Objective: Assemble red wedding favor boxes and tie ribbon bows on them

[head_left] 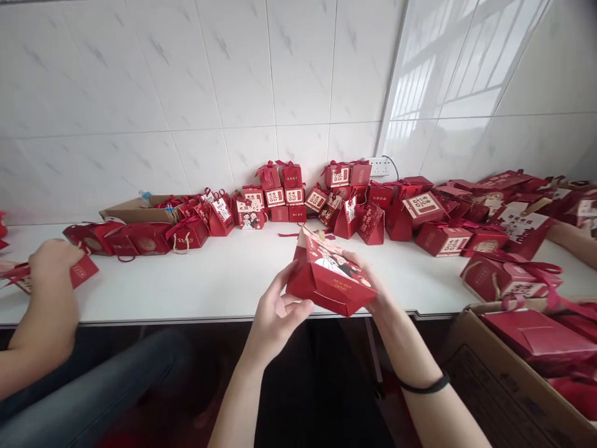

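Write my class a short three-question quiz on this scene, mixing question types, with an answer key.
1. The person's left hand and right hand hold: (a) a white cup (b) scissors (c) a red box?
2. True or false: a black band circles the person's left arm.
3. Fill in: the open carton nearest the camera stands to the person's ____.

Key: 1 c; 2 false, right arm; 3 right.

There's 囍 on the stacked boxes [275, 198] straight beyond the left grip [278, 311], 囍 again on a tilted box [422, 205] out past the right grip [374, 283]; gold print [342, 284] on the held box [326, 295], too small to read!
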`<state>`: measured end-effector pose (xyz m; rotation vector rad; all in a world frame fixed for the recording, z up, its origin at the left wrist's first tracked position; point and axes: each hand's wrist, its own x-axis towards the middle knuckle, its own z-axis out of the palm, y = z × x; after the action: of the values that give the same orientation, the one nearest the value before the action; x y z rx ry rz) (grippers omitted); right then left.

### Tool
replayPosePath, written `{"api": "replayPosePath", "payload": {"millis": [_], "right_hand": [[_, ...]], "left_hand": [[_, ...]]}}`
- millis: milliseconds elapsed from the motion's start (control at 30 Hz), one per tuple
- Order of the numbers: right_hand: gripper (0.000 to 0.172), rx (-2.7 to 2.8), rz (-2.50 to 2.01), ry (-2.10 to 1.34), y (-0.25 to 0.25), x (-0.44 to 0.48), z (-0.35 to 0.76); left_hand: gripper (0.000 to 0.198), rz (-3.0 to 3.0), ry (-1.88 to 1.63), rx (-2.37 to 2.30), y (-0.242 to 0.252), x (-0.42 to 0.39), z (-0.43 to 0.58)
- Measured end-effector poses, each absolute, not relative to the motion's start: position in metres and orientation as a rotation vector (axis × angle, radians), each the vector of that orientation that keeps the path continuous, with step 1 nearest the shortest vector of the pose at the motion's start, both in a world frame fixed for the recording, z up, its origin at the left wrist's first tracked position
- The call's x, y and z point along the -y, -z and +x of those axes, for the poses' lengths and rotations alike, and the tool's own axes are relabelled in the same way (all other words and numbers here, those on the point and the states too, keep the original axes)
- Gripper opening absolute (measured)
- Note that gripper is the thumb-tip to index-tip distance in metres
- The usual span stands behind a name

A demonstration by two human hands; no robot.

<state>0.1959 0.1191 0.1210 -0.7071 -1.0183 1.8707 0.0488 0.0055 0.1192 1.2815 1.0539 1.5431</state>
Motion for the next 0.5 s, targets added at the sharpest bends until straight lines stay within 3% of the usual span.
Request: {"api": "replayPosePath", "payload": {"millis": [133, 367, 500], "right_hand": [[0.036, 1.102, -0.559, -1.950, -0.108, -0.102, 0.192], [0.057, 1.132, -0.515, -1.842, -0.089, -0.069, 0.182], [0.054, 1.353, -0.573, -1.634, -0.085, -0.060, 0.180]], "left_hand": [[0.064, 1.230, -1.711, -1.127, -0.117, 0.004, 0.069], [0.084, 1.260, -1.906, -1.295, -0.107, 0.006, 0.093], [0.086, 1.470, -2.039, -1.411, -0.100, 0.006, 0.100]]}}
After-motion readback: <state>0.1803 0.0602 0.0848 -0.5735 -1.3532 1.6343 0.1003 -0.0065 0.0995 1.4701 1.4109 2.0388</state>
